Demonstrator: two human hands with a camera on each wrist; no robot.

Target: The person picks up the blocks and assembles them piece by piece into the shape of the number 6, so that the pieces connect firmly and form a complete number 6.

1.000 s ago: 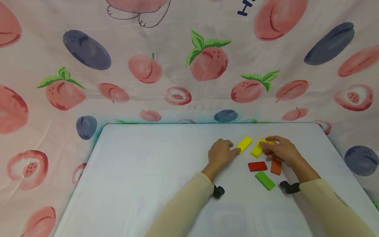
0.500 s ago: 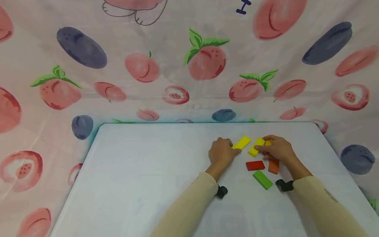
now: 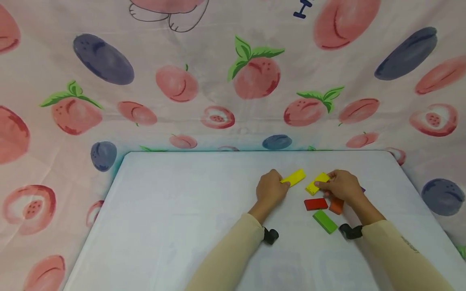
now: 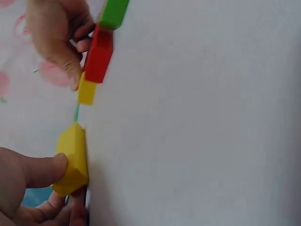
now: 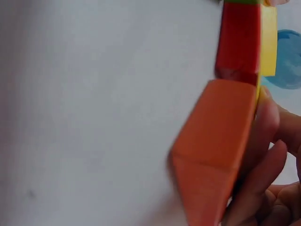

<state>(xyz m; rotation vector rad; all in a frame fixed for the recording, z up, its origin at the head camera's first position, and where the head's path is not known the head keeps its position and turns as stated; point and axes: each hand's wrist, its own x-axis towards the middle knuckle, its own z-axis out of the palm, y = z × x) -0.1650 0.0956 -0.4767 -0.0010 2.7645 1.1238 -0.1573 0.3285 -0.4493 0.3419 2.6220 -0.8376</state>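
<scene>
Nearest to me, the green block [image 3: 325,221] lies on the tabletop [image 3: 174,218], nearer than the right grip [image 3: 344,186] and to its left. Past it, the red block [image 3: 316,204] sits just below the right grip's work, and the orange block [image 3: 336,205] is partly hidden by that grip; I can't tell whether they touch. Knocking the orange block looks the likeliest mishap, because the right grip crowds it and blocks my head view.

Farther on, my right grip is narrow, pinching a slanted yellow block, the right-hand one [image 3: 320,178], out to its left. My left grip [image 3: 271,188] is also narrow, holding the near end of the other yellow block [image 3: 295,177], which points up and to its right. Held only at one end, that block could pivot if its far end bumps something. Should the grips close in, the two yellow blocks could collide across the small gap. Behind the right grip, a purple piece [image 3: 363,189] barely shows, so a backward sweep could catch it unseen. Farthest, beyond both grips, hangs the fruit-printed cloth [image 3: 217,87].
</scene>
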